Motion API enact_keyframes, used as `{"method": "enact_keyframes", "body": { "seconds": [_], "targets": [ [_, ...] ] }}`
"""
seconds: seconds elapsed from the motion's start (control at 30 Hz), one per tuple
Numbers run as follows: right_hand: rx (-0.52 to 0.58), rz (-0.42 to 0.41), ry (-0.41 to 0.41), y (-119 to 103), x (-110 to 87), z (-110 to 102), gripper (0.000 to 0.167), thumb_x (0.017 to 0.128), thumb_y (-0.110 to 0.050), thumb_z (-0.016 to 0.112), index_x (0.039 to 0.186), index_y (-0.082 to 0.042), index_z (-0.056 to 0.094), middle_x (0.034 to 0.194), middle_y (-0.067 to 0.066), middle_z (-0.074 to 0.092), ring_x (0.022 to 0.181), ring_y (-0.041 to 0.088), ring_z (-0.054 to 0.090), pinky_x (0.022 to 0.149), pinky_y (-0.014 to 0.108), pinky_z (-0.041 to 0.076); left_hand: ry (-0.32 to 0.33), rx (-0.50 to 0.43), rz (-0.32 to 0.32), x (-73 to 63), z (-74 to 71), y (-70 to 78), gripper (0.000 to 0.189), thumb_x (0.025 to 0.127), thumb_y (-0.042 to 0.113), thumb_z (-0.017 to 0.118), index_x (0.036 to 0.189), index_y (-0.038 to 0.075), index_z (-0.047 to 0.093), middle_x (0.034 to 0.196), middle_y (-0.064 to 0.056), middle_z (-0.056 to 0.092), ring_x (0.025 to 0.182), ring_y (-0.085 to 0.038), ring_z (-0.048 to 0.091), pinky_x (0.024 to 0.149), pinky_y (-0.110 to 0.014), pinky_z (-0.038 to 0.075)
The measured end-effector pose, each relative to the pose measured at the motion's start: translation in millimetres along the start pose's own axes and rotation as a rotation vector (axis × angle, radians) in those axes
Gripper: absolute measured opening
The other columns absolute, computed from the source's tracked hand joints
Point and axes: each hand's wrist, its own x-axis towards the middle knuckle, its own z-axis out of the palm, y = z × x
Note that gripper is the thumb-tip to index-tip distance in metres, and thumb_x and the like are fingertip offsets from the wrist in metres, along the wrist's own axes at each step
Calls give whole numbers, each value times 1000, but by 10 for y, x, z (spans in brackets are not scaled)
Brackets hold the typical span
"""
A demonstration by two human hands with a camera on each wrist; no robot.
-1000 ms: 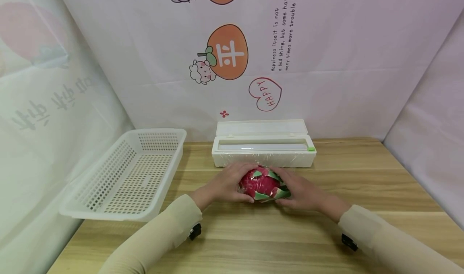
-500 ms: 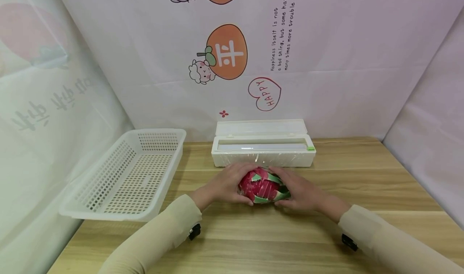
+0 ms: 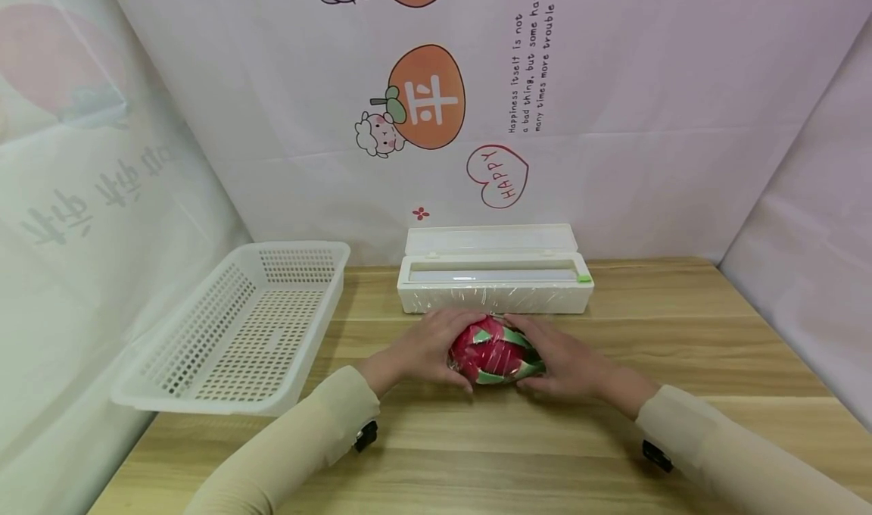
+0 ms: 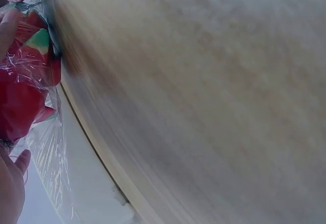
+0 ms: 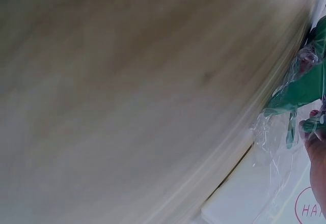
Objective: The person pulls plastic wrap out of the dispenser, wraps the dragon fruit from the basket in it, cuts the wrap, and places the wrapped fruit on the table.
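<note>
A red dragon fruit (image 3: 493, 354) with green leaf tips lies on the table, covered in shiny cling film. My left hand (image 3: 429, 351) grips its left end, fingers over the back and thumb at the front. Round the leafy right end, my right hand (image 3: 564, 360) holds on in the same way. Clear film (image 4: 53, 168) stretches from the fruit toward the white cling film dispenser (image 3: 582, 299) behind it. That box's lid is up, with the roll inside. Green leaf tips (image 5: 300, 91) under wrinkled film show in the right wrist view; the fruit's underside is hidden.
A white perforated plastic basket (image 3: 275, 405) stands at the left of the wooden table (image 3: 463, 454). Printed white sheeting (image 3: 613, 159) closes off the back and both sides, directly behind the dispenser.
The dragon fruit has turned slightly and shifted a little toward me, its leaf tips now lying differently. Both hands stay around it, and the left fingers have moved slightly nearer.
</note>
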Motion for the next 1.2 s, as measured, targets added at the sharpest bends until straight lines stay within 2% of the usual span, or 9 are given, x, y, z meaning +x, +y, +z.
{"method": "enact_keyframes", "body": {
  "seconds": [0.23,0.4,0.53,0.73,1.2],
  "targets": [
    [17,7,-8,3,-4,9,104,76,-33,83,153,-9,18,144,10,40,130,25,42,102,45,42,12,31,25,1,8,-10,115,60,61,84,147,8,33,144,-7,43,132,-25,39,110,-40,29],
    [12,9,-12,-11,-4,6,106,75,-35,84,153,-8,19,144,10,40,129,25,43,101,46,43,6,52,19,-18,14,-4,112,61,63,83,148,11,32,145,-5,41,133,-21,37,111,-39,28],
    [3,-10,-10,-18,-2,-3,107,73,-37,85,153,-7,19,142,9,42,127,25,44,98,46,45,15,65,40,-33,19,10,111,63,64,81,148,13,32,145,-5,41,133,-20,36,109,-39,30],
    [-13,-64,-10,-19,3,13,107,74,-40,84,152,-5,19,141,9,42,126,24,45,97,46,47,16,58,60,-43,22,35,109,64,63,81,148,14,32,144,-5,42,133,-18,36,108,-37,32],
    [-21,-45,-15,-30,5,18,111,72,-46,84,152,-4,18,142,10,42,126,27,45,98,48,46,45,5,88,-60,22,-2,112,61,60,84,148,14,29,143,-2,42,132,-15,36,109,-34,31]
  ]
}}
